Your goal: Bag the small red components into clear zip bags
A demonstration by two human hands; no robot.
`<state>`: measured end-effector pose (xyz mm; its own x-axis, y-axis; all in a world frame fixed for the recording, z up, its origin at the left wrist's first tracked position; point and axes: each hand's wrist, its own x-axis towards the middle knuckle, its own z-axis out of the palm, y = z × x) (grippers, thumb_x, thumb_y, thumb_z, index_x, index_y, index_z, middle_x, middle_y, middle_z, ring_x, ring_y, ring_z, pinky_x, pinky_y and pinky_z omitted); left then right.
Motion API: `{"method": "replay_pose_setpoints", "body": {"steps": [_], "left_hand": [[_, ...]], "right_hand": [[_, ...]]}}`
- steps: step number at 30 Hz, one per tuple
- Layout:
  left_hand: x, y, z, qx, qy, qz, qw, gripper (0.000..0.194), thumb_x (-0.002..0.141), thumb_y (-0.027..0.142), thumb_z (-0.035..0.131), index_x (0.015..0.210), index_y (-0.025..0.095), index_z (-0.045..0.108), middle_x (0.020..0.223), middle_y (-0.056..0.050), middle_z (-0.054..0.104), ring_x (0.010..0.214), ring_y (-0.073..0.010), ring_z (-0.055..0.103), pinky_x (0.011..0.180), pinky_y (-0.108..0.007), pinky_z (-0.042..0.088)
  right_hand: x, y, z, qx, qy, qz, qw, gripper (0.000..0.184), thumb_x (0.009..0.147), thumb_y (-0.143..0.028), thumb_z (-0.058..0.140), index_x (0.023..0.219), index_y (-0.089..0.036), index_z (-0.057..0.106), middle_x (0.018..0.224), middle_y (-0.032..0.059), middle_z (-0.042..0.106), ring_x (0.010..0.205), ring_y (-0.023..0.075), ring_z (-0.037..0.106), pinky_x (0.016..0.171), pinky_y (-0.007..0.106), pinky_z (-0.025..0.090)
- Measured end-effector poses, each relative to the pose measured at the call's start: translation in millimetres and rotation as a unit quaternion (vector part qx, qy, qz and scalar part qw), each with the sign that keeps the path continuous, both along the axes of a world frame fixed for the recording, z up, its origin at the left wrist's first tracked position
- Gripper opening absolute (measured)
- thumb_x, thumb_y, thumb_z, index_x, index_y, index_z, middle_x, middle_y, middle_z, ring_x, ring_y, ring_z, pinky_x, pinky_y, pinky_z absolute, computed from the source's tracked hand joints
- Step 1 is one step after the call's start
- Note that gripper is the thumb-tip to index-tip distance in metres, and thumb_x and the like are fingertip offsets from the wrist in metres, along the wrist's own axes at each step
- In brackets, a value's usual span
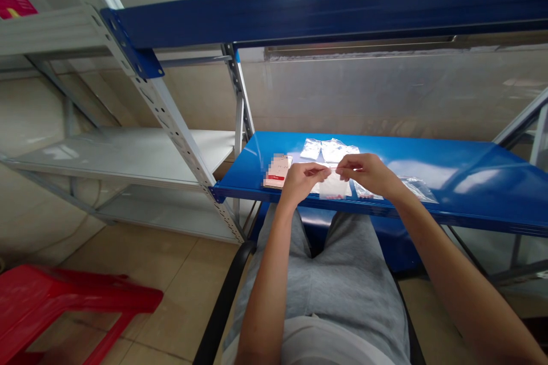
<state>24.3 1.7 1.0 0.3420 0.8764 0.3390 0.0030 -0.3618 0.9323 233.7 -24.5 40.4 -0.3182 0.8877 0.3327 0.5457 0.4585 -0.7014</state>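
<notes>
A small clear plastic bag point(334, 187) with reddish bits along its bottom hangs from my fingers above the front of the blue shelf. My left hand point(303, 178) pinches the bag's top edge on one side. On the other side my right hand point(363, 173) grips the same edge, fingertips close to the left ones. Behind my hands lie several filled clear bags point(334, 150) with whitish contents. To the right, partly under my right hand, more clear plastic bags point(413, 188) rest on the shelf. What the reddish bits are is too small to tell.
A pale box or booklet with a red band point(276, 175) lies left of my hands on the blue shelf point(462, 165). A blue beam point(342, 8) crosses above. A metal upright point(171, 120) and white shelves point(128, 154) stand left. A red stool point(77, 296) is at lower left.
</notes>
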Motion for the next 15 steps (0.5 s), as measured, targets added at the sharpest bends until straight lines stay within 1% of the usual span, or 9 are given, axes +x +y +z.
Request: {"method": "replay_pose_setpoints", "body": {"steps": [4, 6, 9, 12, 15], "left_hand": [[1, -1, -0.1, 0.029, 0.037, 0.037, 0.998, 0.026, 0.082, 0.042, 0.074, 0.082, 0.017, 0.079, 0.076, -0.004, 0.075, 0.075, -0.0185, 0.067, 0.068, -0.028, 0.048], [2, -2, 1.3, 0.042, 0.046, 0.054, 0.997, 0.025, 0.082, 0.042, 0.074, 0.081, 0.017, 0.079, 0.076, -0.004, 0.075, 0.075, -0.0188, 0.067, 0.067, -0.029, 0.047], [4, -6, 6.4, 0.048, 0.03, 0.049, 0.997, 0.025, 0.082, 0.041, 0.075, 0.081, 0.017, 0.079, 0.081, -0.005, 0.076, 0.079, -0.0198, 0.068, 0.07, -0.029, 0.049], [8, -11, 12.8, 0.044, 0.002, 0.026, 0.999, 0.024, 0.082, 0.04, 0.076, 0.081, 0.017, 0.078, 0.083, -0.005, 0.077, 0.081, -0.0196, 0.068, 0.073, -0.029, 0.05], [16, -17, 16.6, 0.028, -0.034, 0.017, 0.999, 0.025, 0.084, 0.042, 0.075, 0.084, 0.017, 0.077, 0.079, -0.004, 0.074, 0.077, -0.0179, 0.068, 0.072, -0.028, 0.051]], "right_hand": [[-2, -3, 1.6, 0.032, -0.037, -0.011, 0.999, 0.018, 0.088, -0.031, 0.06, 0.078, -0.021, 0.071, 0.072, 0.0029, 0.074, 0.068, 0.0184, 0.068, 0.065, 0.029, 0.048], [-2, -5, 4.6, 0.026, -0.038, -0.011, 0.999, 0.018, 0.088, -0.03, 0.06, 0.079, -0.021, 0.072, 0.072, 0.0031, 0.074, 0.068, 0.0187, 0.068, 0.065, 0.029, 0.048], [4, -8, 11.1, -0.036, -0.006, 0.015, 0.999, 0.021, 0.087, -0.039, 0.065, 0.083, -0.02, 0.074, 0.074, 0.0042, 0.076, 0.07, 0.0197, 0.07, 0.067, 0.03, 0.051], [15, -12, 15.8, -0.092, 0.02, 0.033, 0.995, 0.031, 0.081, -0.049, 0.074, 0.092, -0.02, 0.075, 0.08, 0.0056, 0.077, 0.071, 0.02, 0.069, 0.061, 0.029, 0.05], [26, -17, 16.3, -0.132, 0.029, 0.053, 0.989, 0.039, 0.077, -0.052, 0.079, 0.099, -0.021, 0.076, 0.083, 0.0059, 0.077, 0.071, 0.0201, 0.068, 0.058, 0.029, 0.049]]}}
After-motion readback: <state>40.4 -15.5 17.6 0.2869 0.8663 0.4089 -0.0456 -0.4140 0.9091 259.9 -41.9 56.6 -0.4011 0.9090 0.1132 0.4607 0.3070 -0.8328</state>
